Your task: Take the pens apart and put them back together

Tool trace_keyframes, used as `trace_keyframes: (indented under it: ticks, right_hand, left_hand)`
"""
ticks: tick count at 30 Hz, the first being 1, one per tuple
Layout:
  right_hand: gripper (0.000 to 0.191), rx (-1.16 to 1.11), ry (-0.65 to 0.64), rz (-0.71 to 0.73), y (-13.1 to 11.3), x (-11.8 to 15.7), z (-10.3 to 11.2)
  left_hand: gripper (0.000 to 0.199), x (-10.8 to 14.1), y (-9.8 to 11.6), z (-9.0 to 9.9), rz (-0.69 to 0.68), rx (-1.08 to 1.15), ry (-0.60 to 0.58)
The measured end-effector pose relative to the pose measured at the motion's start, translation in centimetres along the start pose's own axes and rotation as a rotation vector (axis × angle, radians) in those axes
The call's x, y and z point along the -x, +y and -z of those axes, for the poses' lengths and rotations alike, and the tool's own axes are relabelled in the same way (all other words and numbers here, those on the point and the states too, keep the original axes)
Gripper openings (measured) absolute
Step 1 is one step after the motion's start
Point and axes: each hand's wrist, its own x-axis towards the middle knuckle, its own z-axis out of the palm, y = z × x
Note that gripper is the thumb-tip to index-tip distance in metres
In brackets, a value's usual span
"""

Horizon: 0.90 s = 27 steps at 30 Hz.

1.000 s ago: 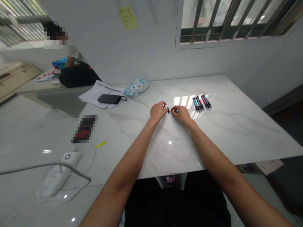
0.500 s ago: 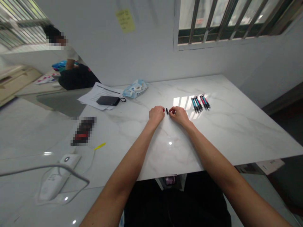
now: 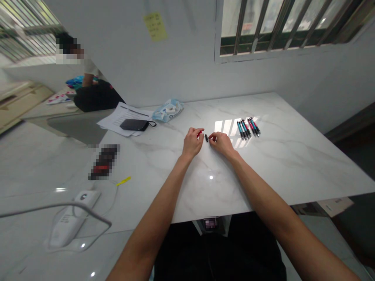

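Observation:
My left hand (image 3: 193, 142) is closed around a slim red pen part (image 3: 199, 133), which shows between the thumb and fingers with the index finger stretched out above it. Just to its right, a short black pen piece (image 3: 206, 137) lies on the white marbled table. My right hand (image 3: 221, 143) rests close beside that piece, its fingertips curled together in a pinch. Whatever those right fingers hold is too small to make out. Farther right lie several blue and red pens (image 3: 245, 128) with black grips, side by side in two groups.
Behind my left hand are a pack of wipes (image 3: 168, 111), papers (image 3: 117, 114) and a black case (image 3: 134, 124) with a strap. A white power strip (image 3: 73, 220), a grey cable and a yellow tag (image 3: 123, 181) lie at left. A person sits in the background.
My left hand has turned and lifted its index finger, so more of the red part shows. The right hand and the black piece are almost unmoved.

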Motion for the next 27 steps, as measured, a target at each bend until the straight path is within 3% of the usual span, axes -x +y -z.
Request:
trace_keyframes:
  ticks: [3,7,13,18,27]
  right_hand:
    - [0.020,-0.078,0.075,0.042,0.1,-0.2,-0.3]
    - [0.015,-0.299,0.171,0.162,-0.6,-0.3,-0.6]
    - [0.042,-0.669,0.033,0.215,-2.5,0.6,-1.4]
    - [0.050,-0.928,-0.027,0.188,-3.0,0.6,-1.8]
    - [0.049,-1.159,0.124,-0.019,-1.5,-0.9,-0.8]
  left_hand:
    - [0.035,1.1,-0.6,0.8,0.039,0.153,0.129]
    - [0.026,1.7,-1.5,1.2,0.066,0.380,0.236]
    - [0.028,1.3,-2.5,0.7,0.137,0.763,0.335]
    - [0.043,1.6,-2.7,0.3,0.271,0.953,0.318]
    - [0.040,2.6,-1.1,-0.1,0.466,1.083,0.107]
